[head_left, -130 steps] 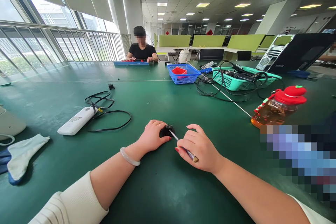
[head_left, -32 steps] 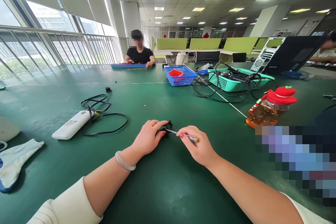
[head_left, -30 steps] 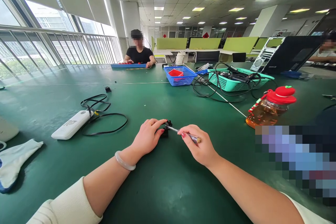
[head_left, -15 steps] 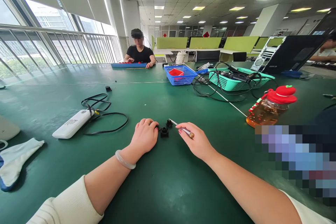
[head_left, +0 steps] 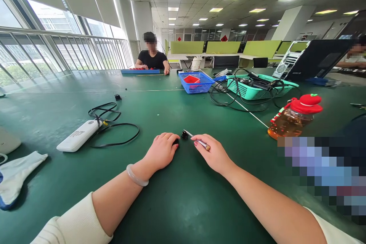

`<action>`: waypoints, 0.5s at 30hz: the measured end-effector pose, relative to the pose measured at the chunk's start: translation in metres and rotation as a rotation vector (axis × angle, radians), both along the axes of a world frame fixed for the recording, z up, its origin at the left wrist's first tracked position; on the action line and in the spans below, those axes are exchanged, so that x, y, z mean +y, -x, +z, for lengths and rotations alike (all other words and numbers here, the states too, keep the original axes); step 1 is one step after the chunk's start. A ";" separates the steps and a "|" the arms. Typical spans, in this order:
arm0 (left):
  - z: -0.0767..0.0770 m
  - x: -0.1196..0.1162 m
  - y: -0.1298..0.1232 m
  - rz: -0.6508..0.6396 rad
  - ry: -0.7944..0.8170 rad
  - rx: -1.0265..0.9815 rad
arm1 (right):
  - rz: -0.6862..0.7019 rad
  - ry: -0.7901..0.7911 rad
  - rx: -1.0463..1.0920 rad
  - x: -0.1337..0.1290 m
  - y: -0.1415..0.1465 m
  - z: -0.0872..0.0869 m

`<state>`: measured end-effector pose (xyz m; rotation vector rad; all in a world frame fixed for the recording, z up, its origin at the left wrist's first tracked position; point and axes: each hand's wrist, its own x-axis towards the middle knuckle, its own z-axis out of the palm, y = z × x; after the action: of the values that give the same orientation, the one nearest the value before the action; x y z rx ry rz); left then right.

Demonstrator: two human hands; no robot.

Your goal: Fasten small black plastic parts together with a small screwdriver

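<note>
Head camera view: your left hand (head_left: 160, 151) sits farther right than half a second ago, its thumb and fingers now closed around a dark piece (head_left: 175, 142) where a small black part lay uncovered on the green table (head_left: 160, 206). Your fingers hide most of that piece, so its shape cannot be made out. Just beyond your left fingertips, the other black part (head_left: 184, 135) lies on the table, in much the same spot as before. Your right hand (head_left: 211, 151), nearly unmoved, grips a slim metal tool (head_left: 204, 145) in a narrow pinch; its shaft slants across the near side of this part and partly blocks it. To your left are a white device (head_left: 77, 135) with a looped black cord and a pale glove (head_left: 23, 175). Ahead stand a blue basket (head_left: 200, 87) and a green basket (head_left: 251, 91) trailing cables; at right, a red-lidded jar (head_left: 291, 122). Across the table sits a person (head_left: 153, 60) in black
</note>
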<state>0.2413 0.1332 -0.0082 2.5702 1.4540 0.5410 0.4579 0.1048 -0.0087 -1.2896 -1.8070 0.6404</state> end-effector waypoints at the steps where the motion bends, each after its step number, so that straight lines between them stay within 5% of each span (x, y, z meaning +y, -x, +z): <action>1: 0.001 0.000 0.000 0.049 0.002 0.003 | -0.001 -0.001 0.001 -0.001 0.000 0.001; 5: 0.003 -0.002 0.001 0.145 0.013 -0.026 | 0.016 -0.086 0.028 -0.007 0.001 0.006; 10: 0.000 -0.004 0.002 -0.014 0.025 -0.020 | 0.043 -0.400 0.078 -0.018 -0.001 0.014; 15: 0.000 -0.007 0.003 -0.121 0.028 0.008 | -0.002 -0.444 0.068 -0.019 -0.002 0.015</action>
<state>0.2386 0.1263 -0.0082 2.6201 1.2876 0.4911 0.4594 0.0861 0.0064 -0.9579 -1.7644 0.2541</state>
